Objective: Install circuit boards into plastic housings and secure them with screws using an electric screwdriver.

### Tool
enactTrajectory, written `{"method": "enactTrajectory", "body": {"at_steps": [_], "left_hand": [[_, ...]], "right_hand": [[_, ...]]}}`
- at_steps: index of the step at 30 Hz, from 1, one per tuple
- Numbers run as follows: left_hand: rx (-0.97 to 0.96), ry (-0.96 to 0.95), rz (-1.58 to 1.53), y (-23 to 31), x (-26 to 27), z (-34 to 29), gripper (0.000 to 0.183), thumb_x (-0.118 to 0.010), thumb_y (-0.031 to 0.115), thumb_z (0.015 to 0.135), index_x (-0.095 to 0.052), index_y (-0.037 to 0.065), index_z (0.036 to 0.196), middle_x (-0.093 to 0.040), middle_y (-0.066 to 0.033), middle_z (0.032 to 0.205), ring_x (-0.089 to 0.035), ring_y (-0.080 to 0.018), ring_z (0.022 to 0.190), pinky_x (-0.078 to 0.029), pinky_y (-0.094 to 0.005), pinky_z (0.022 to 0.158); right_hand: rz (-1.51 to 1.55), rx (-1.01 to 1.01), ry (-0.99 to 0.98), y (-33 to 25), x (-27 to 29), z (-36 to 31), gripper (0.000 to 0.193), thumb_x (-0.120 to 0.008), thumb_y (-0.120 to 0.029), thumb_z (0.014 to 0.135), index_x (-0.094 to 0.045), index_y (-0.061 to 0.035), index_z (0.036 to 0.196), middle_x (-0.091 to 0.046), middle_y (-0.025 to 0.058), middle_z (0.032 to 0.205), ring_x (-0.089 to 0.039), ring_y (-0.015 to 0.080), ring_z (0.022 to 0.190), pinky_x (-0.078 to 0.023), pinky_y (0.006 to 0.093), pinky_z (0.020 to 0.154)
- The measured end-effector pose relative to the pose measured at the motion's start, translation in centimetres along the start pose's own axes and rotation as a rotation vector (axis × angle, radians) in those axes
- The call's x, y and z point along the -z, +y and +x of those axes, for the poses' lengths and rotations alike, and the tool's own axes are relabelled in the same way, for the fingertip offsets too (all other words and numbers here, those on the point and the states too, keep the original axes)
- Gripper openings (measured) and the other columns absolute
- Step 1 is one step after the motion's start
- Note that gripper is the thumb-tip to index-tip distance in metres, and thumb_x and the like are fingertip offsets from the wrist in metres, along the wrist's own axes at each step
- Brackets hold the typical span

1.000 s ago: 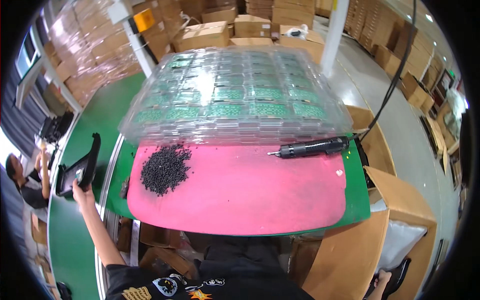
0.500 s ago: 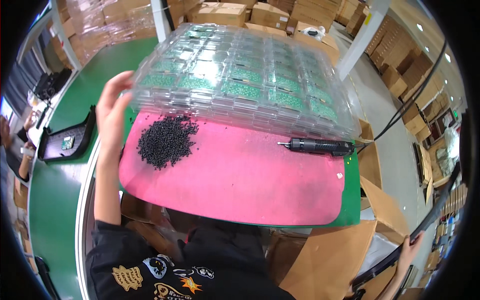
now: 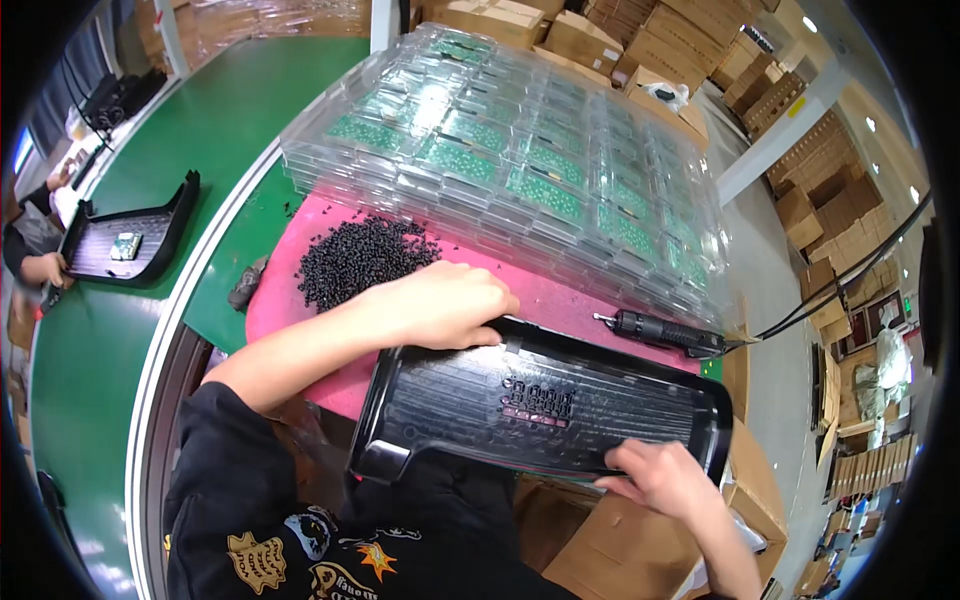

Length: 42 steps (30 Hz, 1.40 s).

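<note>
A long black plastic housing (image 3: 450,400), shallow like a tray with a slotted patch in its middle, lies tilted over the near part of the pink mat (image 3: 280,262). My left hand (image 3: 450,308) grips its far edge, fingers curled over the rim. At its near right side, the curled fingers of my right hand (image 3: 665,482) close on the near edge; the fingertips are partly hidden. Beyond my left forearm is a heap of small black screws (image 3: 360,262). A black electric screwdriver (image 3: 665,332) rests behind the housing's right end.
Stacked clear plastic trays (image 3: 480,215) with green circuit boards fill the far side. A similar black housing (image 3: 160,235) with a small board sits on the green bench (image 3: 95,360) at left, beside another person's hand (image 3: 45,270). An open cardboard box (image 3: 630,535) stands below, at right.
My right hand has brought the black housing up from the box at right to above the mat. My left hand has left the clear trays and taken the housing's far edge.
</note>
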State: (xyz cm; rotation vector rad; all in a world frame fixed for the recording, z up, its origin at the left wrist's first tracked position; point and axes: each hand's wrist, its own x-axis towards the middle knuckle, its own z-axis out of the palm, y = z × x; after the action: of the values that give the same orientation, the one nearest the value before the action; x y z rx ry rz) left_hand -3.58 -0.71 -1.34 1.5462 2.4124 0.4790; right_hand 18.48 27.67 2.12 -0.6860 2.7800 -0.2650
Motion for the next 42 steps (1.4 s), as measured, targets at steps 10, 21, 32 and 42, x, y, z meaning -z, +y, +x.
{"method": "enactTrajectory", "body": {"at_steps": [10,21,32,42], "left_hand": [[-0.145,0.359,-0.111,-2.1,-0.6,-2.0,0.018,-0.073,0.022,0.080,-0.065,0.006,0.082,-0.064,-0.0068,0.082,-0.062,-0.0270,0.086,-0.052,-0.0394,0.073],[-0.106,0.672,-0.086,-2.4,-2.4,-1.2,0.021,-0.077,0.024,0.075,-0.059,0.011,0.076,-0.053,-0.0005,0.076,-0.053,-0.0196,0.077,-0.040,-0.0351,0.062],[-0.157,0.642,-0.132,-2.0,-2.1,-1.1,0.018,-0.074,0.022,0.079,-0.062,0.009,0.080,-0.057,-0.0021,0.076,-0.055,-0.0230,0.079,-0.046,-0.0365,0.067],[0.170,1.122,0.099,-1.8,2.8,-3.2,0.071,-0.077,0.010,0.077,-0.043,0.001,0.139,-0.056,-0.0211,0.117,-0.055,-0.0385,0.107,-0.045,-0.0452,0.095]], "right_hand": [[-0.044,-0.002,0.510,2.1,11.1,29.5,0.027,-0.061,-0.020,0.090,-0.052,-0.0071,0.111,-0.064,0.0152,0.100,-0.063,0.0337,0.097,-0.050,0.0462,0.081],[-0.180,-0.329,0.554,5.9,12.6,53.3,0.051,-0.053,-0.038,0.092,-0.057,-0.0091,0.134,-0.048,0.0132,0.143,-0.038,0.0294,0.136,-0.033,0.0485,0.110],[-0.435,-0.054,0.696,5.1,13.7,46.3,0.055,-0.048,-0.009,0.088,-0.040,0.0059,0.140,-0.042,0.0148,0.147,-0.037,0.0298,0.137,-0.027,0.0518,0.113],[-0.591,0.278,0.582,-2.7,11.0,21.1,0.049,-0.055,-0.007,0.081,-0.055,0.0068,0.128,-0.050,0.0128,0.136,-0.046,0.0268,0.125,-0.032,0.0457,0.107]]}}
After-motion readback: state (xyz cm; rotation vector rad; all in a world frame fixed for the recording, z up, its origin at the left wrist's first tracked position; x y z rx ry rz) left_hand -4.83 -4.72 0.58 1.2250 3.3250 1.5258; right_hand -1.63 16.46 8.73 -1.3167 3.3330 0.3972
